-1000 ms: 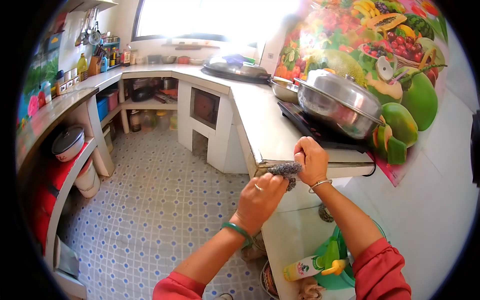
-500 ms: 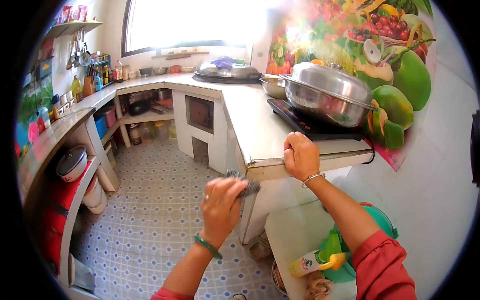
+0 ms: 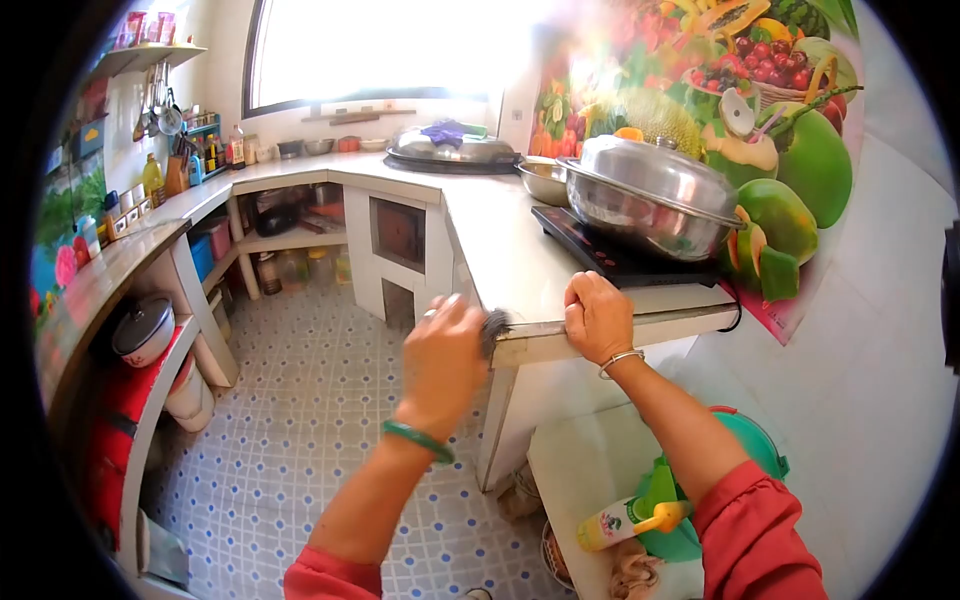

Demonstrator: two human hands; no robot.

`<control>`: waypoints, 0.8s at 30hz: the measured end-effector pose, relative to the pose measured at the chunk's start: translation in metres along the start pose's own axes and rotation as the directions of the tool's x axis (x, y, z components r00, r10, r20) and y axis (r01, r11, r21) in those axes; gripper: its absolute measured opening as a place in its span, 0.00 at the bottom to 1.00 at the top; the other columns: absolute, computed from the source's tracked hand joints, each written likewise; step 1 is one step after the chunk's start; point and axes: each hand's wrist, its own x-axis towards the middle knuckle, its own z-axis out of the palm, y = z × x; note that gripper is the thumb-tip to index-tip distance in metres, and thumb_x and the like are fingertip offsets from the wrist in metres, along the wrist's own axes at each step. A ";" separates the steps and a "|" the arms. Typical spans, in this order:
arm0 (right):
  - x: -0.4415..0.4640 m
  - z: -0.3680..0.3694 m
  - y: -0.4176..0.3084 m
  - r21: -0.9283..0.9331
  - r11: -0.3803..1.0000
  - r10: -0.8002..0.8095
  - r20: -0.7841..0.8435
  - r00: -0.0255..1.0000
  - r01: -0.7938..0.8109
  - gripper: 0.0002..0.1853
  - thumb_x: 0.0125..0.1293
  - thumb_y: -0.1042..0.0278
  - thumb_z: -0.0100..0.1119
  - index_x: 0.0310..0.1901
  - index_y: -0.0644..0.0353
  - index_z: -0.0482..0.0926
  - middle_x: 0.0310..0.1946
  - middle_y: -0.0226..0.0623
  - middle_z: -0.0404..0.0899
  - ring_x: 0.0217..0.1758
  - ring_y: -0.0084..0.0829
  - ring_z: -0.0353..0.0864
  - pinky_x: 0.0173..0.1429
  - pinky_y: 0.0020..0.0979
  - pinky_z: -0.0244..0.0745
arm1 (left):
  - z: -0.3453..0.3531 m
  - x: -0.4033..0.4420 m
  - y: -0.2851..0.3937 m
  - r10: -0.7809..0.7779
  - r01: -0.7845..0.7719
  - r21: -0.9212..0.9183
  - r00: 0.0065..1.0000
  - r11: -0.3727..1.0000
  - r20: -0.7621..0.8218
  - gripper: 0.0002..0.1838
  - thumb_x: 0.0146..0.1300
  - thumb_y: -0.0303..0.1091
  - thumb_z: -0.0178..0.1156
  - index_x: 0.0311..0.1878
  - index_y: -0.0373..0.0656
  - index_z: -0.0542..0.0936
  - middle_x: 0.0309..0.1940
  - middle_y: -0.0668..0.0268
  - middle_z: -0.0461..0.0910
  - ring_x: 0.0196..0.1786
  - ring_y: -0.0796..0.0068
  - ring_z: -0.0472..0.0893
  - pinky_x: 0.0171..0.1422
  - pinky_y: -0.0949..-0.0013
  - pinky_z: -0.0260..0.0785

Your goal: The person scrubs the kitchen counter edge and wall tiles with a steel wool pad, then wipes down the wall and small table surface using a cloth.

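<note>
Since the earlier head frame, the left hand (image 3: pixel 440 345) has risen with the scrubber (image 3: pixel 494 327) to the corner of the tabletop (image 3: pixel 505 250), fingers pinching it, though blur leaves exact contact unsure. The right hand (image 3: pixel 600 320) rests curled at the edge; whether it grips anything I cannot tell. This looks like scrubbing, and the next stroke calls for steady pressure. The hob (image 3: pixel 622 262) and pot (image 3: pixel 648 200) stand just beyond the right hand, limiting reach inward.

Single head-worn view, wide and dark-rimmed, facing forward and down, counter (image 3: pixel 505 262) near, window (image 3: pixel 390 55) far
</note>
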 end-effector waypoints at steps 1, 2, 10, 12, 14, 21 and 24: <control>0.000 -0.001 0.000 0.002 1.000 0.003 -0.009 1.000 -0.003 0.02 0.51 0.71 0.50 0.28 0.53 0.69 0.27 0.36 0.71 0.34 0.42 0.75 0.35 0.44 0.70 | -0.003 -0.015 -0.012 -0.032 0.029 0.032 0.996 0.999 0.080 0.06 0.50 0.24 0.61 0.33 0.43 0.79 0.36 0.63 0.77 0.45 0.56 0.77 0.46 0.59 0.74; 0.000 -0.001 -0.001 -0.003 1.000 0.006 -0.007 1.000 -0.006 0.02 0.51 0.71 0.50 0.28 0.53 0.69 0.27 0.36 0.71 0.34 0.42 0.75 0.36 0.44 0.71 | -0.005 -0.037 -0.021 -0.040 0.044 -0.037 0.994 0.998 0.102 0.07 0.50 0.24 0.62 0.33 0.43 0.79 0.36 0.62 0.77 0.44 0.55 0.77 0.45 0.58 0.73; -0.001 0.000 0.000 -0.029 1.000 -0.005 0.020 1.000 0.006 0.03 0.52 0.71 0.50 0.29 0.54 0.69 0.28 0.36 0.70 0.35 0.42 0.75 0.37 0.43 0.71 | -0.015 -0.160 -0.001 -0.538 0.618 -0.514 0.781 0.595 0.316 0.11 0.51 0.26 0.69 0.39 0.39 0.83 0.34 0.61 0.81 0.37 0.66 0.80 0.43 0.69 0.71; -0.002 0.000 0.000 -0.029 0.999 -0.012 0.019 1.000 0.012 0.03 0.52 0.71 0.50 0.29 0.54 0.69 0.28 0.36 0.70 0.35 0.42 0.74 0.37 0.43 0.71 | -0.022 -0.158 0.019 -0.546 0.636 -0.544 0.764 0.547 0.344 0.11 0.52 0.27 0.69 0.41 0.38 0.83 0.34 0.62 0.81 0.37 0.70 0.80 0.43 0.70 0.71; -0.004 -0.001 0.000 -0.038 0.999 -0.016 0.018 1.000 0.016 0.03 0.52 0.71 0.51 0.29 0.53 0.69 0.29 0.36 0.70 0.36 0.42 0.74 0.37 0.43 0.71 | -0.036 -0.153 0.041 -0.590 0.706 -0.630 0.671 0.323 0.450 0.12 0.54 0.28 0.69 0.43 0.37 0.83 0.34 0.63 0.81 0.36 0.74 0.79 0.43 0.72 0.70; -0.004 0.000 0.000 -0.078 0.994 -0.072 -0.029 0.997 0.070 0.03 0.52 0.70 0.51 0.28 0.53 0.68 0.28 0.36 0.70 0.36 0.41 0.74 0.36 0.43 0.71 | -0.067 -0.172 0.109 -0.654 0.710 -0.703 0.513 -0.042 0.557 0.10 0.58 0.27 0.68 0.43 0.36 0.83 0.34 0.70 0.81 0.35 0.84 0.77 0.42 0.78 0.69; -0.005 0.000 -0.001 -0.060 0.995 -0.086 -0.059 0.995 0.083 0.02 0.53 0.70 0.50 0.28 0.54 0.68 0.28 0.37 0.69 0.36 0.41 0.73 0.37 0.42 0.71 | -0.041 -0.184 0.119 -0.693 0.657 -0.749 0.499 -0.090 0.521 0.11 0.58 0.27 0.68 0.43 0.34 0.82 0.33 0.71 0.81 0.35 0.85 0.76 0.41 0.79 0.69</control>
